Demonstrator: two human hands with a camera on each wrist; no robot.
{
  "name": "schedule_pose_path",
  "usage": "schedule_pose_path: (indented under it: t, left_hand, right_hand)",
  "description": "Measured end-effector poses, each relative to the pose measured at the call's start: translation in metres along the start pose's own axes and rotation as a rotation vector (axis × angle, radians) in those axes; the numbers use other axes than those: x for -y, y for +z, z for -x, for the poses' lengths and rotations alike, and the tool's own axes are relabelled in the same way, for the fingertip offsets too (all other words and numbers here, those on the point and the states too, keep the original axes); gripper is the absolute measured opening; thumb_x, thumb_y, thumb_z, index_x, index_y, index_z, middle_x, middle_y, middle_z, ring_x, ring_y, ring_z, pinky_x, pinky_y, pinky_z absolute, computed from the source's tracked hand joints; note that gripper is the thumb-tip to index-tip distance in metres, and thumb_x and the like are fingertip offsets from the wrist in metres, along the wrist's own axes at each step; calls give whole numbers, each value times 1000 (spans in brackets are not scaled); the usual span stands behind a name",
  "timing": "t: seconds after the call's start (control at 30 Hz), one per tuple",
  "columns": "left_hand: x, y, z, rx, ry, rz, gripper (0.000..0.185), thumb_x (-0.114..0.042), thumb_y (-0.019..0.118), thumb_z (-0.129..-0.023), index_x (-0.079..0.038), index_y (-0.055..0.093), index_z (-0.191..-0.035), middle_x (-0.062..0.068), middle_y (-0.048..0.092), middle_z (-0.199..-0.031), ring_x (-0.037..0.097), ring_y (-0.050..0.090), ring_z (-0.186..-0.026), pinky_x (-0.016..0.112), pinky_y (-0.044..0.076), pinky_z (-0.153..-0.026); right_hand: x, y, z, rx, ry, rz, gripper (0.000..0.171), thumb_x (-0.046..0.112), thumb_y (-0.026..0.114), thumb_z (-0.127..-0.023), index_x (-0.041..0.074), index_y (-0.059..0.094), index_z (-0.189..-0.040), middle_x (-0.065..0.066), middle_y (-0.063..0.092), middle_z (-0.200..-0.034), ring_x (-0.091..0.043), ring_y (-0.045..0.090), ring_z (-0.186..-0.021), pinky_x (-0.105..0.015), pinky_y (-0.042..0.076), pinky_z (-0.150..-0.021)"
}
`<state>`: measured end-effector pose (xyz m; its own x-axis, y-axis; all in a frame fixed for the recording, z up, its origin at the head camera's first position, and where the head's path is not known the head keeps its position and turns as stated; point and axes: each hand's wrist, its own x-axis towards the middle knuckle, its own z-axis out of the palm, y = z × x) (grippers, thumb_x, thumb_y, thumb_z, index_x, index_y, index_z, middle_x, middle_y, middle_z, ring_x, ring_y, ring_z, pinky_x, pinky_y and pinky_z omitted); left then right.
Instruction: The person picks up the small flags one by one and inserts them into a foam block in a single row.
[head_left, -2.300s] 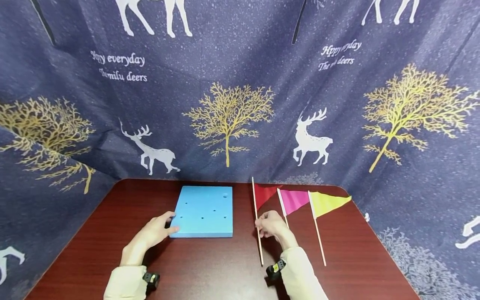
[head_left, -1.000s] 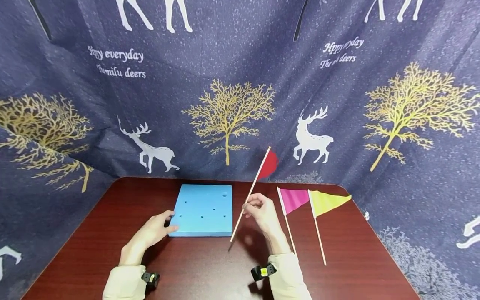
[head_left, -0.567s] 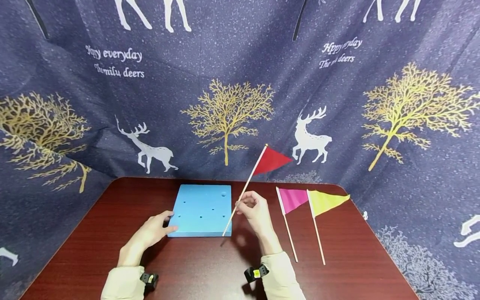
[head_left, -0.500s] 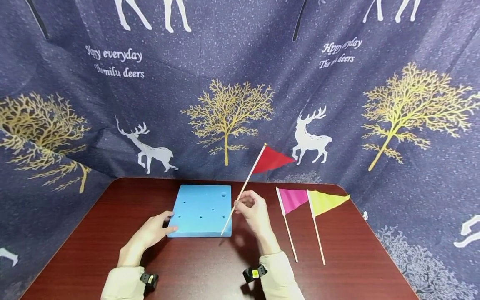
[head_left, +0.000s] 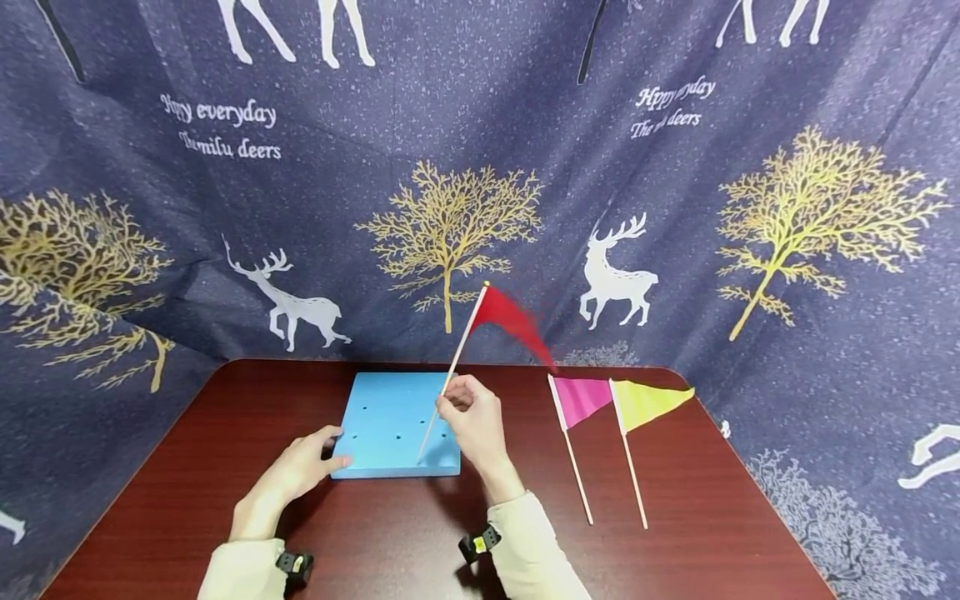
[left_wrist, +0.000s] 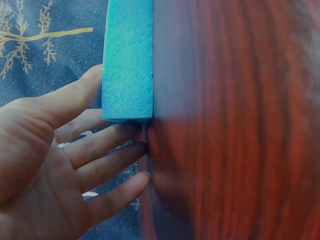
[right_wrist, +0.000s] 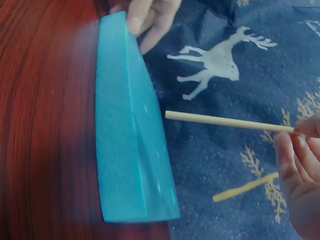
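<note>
A red pennant flag (head_left: 513,320) on a thin wooden stick is pinched between the thumb and fingers of my right hand (head_left: 474,421). It leans to the right, and its lower stick end (right_wrist: 175,116) hangs just above the blue foam board (head_left: 378,421), apart from it in the right wrist view. Several small holes dot the board's top. My left hand (head_left: 295,471) rests at the board's near left corner. In the left wrist view, its thumb (left_wrist: 82,92) lies on the top face and the extended fingers (left_wrist: 107,167) sit by the side.
A magenta flag (head_left: 585,400) and a yellow flag (head_left: 647,406) lie side by side on the brown table (head_left: 697,500), right of the board. Behind the table hangs a dark blue cloth (head_left: 525,125) printed with deer and trees.
The right hand has lifted the red flag from the table and carried it left, over the blue board. The left hand stays at the board's corner.
</note>
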<state>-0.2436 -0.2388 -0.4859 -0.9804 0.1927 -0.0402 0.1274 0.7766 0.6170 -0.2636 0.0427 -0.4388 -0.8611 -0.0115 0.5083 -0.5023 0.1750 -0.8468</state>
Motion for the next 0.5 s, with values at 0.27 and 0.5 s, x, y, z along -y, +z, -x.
schedule_pose_path:
  t: [0.27, 0.5]
  left_hand:
    - [0, 0, 1, -3, 0, 10, 61, -29, 72, -90, 4, 50, -137, 29, 57, -125, 40, 59, -110, 51, 49, -84]
    - [0, 0, 1, -9, 8, 19, 60, -28, 72, -90, 5, 50, -135, 29, 57, -124, 41, 58, -110, 51, 49, -83]
  right_hand:
    - [0, 22, -1, 20, -33, 102, 12, 2, 72, -82, 7, 67, -90, 1, 69, -78, -7, 65, -69, -25, 53, -66]
    - [3, 42, -4, 23, -23, 91, 11, 3, 73, -82, 9, 66, -89, 3, 68, -78, -6, 63, -69, -24, 53, -66]
